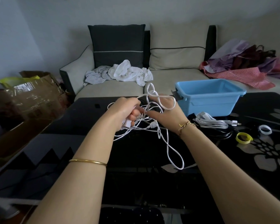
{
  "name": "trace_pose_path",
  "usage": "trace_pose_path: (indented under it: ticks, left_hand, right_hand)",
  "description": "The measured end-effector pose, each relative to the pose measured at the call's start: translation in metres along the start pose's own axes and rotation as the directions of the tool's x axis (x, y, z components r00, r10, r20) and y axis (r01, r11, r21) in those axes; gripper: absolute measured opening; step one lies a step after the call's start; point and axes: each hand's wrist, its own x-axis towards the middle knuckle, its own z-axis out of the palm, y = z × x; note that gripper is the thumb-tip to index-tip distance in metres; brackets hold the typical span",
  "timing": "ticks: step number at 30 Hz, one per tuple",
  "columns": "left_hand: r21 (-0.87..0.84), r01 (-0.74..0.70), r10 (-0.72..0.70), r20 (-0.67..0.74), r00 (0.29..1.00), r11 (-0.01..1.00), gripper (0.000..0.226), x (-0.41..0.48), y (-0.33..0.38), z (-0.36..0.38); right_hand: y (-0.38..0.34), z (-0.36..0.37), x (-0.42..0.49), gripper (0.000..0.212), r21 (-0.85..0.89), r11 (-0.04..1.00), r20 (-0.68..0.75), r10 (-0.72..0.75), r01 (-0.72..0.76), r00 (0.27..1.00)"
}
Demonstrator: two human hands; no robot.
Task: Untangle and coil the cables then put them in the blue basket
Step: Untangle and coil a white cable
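White cable tangle (144,118) is held above the black table (87,115), between both hands. Left hand (124,110) is curled tight round a bunch of strands, with a white adapter block (127,123) caught at the bottom of the grip. Right hand (166,113) is just right of that grip, back facing the camera; a thick loop is draped across its back and another loop stands up just beyond the fingers. Whether a strand is actually pinched by the right hand cannot be told, since the fingertips are hidden. A long loop hangs down from the grip toward the near table edge, and a small plug is seen just below, between the hands. Blue basket (213,105) is sat on the table beyond and right of the right hand, apart from it. Near the right wrist, a second white cable (212,122) lies bundled in front of the basket, touching a black cable (223,135). Further right, a yellow band (244,137) and a white band (265,129) are laid flat.
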Motion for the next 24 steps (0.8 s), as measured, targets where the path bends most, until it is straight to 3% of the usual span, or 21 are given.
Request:
trace_pose_path:
  ticks: [3,6,9,12,14,16,18,20,22,24]
  left_hand:
    - [-0.128,0.052,-0.040,0.096,0.995,0.990,0.032,-0.002,0.001,-0.001]
    - [-0.222,0.067,-0.046,0.096,0.994,0.973,0.035,0.000,0.001,-0.003]
    - [-0.415,0.050,-0.066,-0.024,0.998,0.908,0.032,0.006,-0.001,-0.014]
    - [-0.587,-0.024,-0.096,-0.172,0.980,0.809,0.035,0.010,-0.005,-0.028]
    - [-0.624,-0.122,-0.104,-0.313,0.944,0.772,0.036,0.009,-0.005,-0.038]
    - [-0.622,-0.206,-0.088,-0.408,0.909,0.756,0.036,0.006,-0.001,-0.046]
    - [-0.566,-0.218,-0.040,-0.407,0.912,0.795,0.035,0.005,0.001,-0.047]
    - [-0.449,-0.157,-0.005,-0.339,0.941,0.880,0.032,0.005,-0.002,-0.038]
    - [-0.314,-0.097,0.020,-0.237,0.971,0.944,0.029,0.006,-0.005,-0.026]
    - [-0.212,-0.078,0.039,-0.182,0.983,0.974,0.028,0.005,-0.004,-0.016]
  right_hand:
    - [-0.012,0.011,0.000,0.013,0.322,0.946,-0.046,-0.015,0.029,0.999]
    - [-0.016,0.012,0.003,0.015,0.286,0.957,-0.120,0.085,-0.047,0.989]
    - [-0.007,0.007,0.007,0.021,0.425,0.856,0.085,0.287,-0.295,0.954]
    - [0.012,0.000,0.005,0.025,0.462,0.635,0.373,0.495,-0.619,0.785]
    - [0.031,-0.011,0.001,0.042,0.346,0.573,0.421,0.613,-0.743,0.668]
    - [0.042,-0.025,-0.005,0.037,0.182,0.564,0.398,0.707,-0.806,0.585]
    - [0.043,-0.031,-0.004,0.020,-0.136,0.690,0.300,0.713,-0.711,0.634]
    - [0.032,-0.030,-0.001,0.022,-0.445,0.773,0.291,0.602,-0.452,0.743]
    - [0.018,-0.025,0.003,0.036,-0.418,0.846,0.338,0.482,-0.330,0.808]
    - [0.007,-0.025,0.006,0.045,-0.231,0.914,0.273,0.391,-0.335,0.879]
